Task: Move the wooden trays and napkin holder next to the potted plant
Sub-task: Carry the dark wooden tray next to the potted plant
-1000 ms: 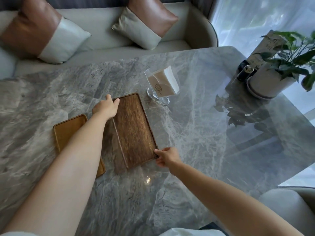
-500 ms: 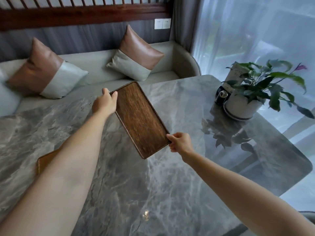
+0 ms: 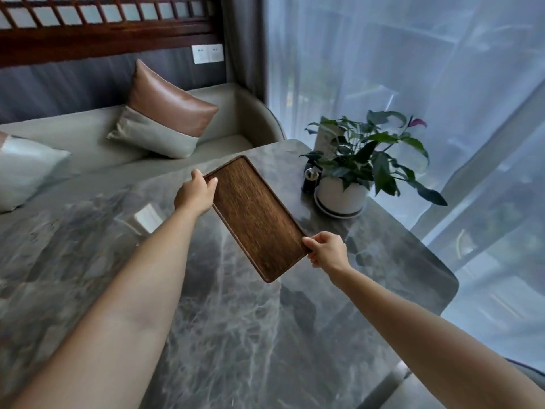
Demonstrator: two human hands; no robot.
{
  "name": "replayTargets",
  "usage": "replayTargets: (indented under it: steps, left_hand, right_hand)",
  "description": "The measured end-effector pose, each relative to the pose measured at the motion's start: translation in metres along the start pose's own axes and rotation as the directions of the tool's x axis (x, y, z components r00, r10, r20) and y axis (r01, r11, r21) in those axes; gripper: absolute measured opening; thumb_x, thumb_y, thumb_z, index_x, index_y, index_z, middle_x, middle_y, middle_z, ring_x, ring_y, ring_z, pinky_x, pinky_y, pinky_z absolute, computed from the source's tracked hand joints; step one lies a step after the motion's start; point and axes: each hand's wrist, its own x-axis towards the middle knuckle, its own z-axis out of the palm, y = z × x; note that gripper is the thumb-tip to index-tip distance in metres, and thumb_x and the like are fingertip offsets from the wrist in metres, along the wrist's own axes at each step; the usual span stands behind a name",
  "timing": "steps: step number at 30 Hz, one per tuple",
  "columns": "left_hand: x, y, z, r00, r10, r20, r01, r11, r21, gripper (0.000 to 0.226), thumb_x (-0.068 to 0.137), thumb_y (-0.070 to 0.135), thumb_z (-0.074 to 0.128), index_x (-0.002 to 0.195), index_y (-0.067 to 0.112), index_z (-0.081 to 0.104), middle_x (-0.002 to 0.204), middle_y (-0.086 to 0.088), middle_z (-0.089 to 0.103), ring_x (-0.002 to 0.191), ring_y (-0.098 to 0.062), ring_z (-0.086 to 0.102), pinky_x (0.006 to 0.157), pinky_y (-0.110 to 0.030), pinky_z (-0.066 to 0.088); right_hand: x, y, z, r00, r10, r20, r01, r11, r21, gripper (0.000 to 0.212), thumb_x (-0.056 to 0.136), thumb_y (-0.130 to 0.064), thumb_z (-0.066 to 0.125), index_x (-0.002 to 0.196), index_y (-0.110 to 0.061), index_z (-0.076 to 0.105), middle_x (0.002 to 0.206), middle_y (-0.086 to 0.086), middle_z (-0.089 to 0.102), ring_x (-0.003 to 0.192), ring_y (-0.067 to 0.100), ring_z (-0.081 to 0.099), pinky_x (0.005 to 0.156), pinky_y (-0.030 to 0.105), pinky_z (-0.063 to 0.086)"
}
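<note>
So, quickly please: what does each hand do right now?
Left hand: closed on the far end of the dark tray.
Right hand: closed on the tray's near end.

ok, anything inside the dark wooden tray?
Nothing: the dark wooden tray shows bare wood inside. Left hand and right hand cover small parts of its edges.

Dark grained wooden tray (image 3: 254, 216), glossy grey marble table (image 3: 241, 335), glazed white pot (image 3: 340, 194)
</note>
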Motion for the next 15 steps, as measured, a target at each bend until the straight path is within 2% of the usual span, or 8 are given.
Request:
replayTargets:
  steps: [5,9,15]
  left_hand:
    - [0.009,0.038,0.064,0.993,-0.029,0.114,0.030,1.000,-0.002,0.049,0.096,0.039,0.038,0.127,0.002,0.036,0.126,-0.028,0.053,0.113,-0.043,0.051,0.087,-0.044,0.043]
    - [0.019,0.055,0.107,0.982,-0.053,0.181,0.048,0.998,0.033,0.048,0.096,0.036,0.040,0.127,0.000,0.034,0.125,-0.030,0.054,0.113,-0.044,0.052,0.086,-0.044,0.044]
    - [0.037,0.066,0.161,0.962,-0.112,0.248,0.098,0.993,0.068,0.047,0.096,0.033,0.043,0.128,-0.001,0.034,0.129,-0.031,0.049,0.117,-0.045,0.048,0.094,-0.046,0.041]
  right_hand:
    - [0.041,0.032,-0.041,0.995,0.084,-0.049,-0.085,0.996,-0.025,0.020,0.085,-0.021,0.064,0.072,-0.007,0.060,0.055,0.004,0.058,0.046,0.014,0.051,0.049,0.026,0.047]
    - [0.074,0.055,-0.061,0.988,0.146,-0.051,-0.148,0.988,-0.038,0.026,0.086,-0.020,0.064,0.063,-0.011,0.056,0.053,0.005,0.056,0.046,0.015,0.051,0.049,0.027,0.046]
    - [0.113,0.083,-0.071,0.979,0.203,-0.034,-0.206,0.972,-0.114,0.029,0.085,-0.018,0.064,0.061,-0.009,0.051,0.054,0.007,0.053,0.054,0.022,0.051,0.062,0.041,0.048]
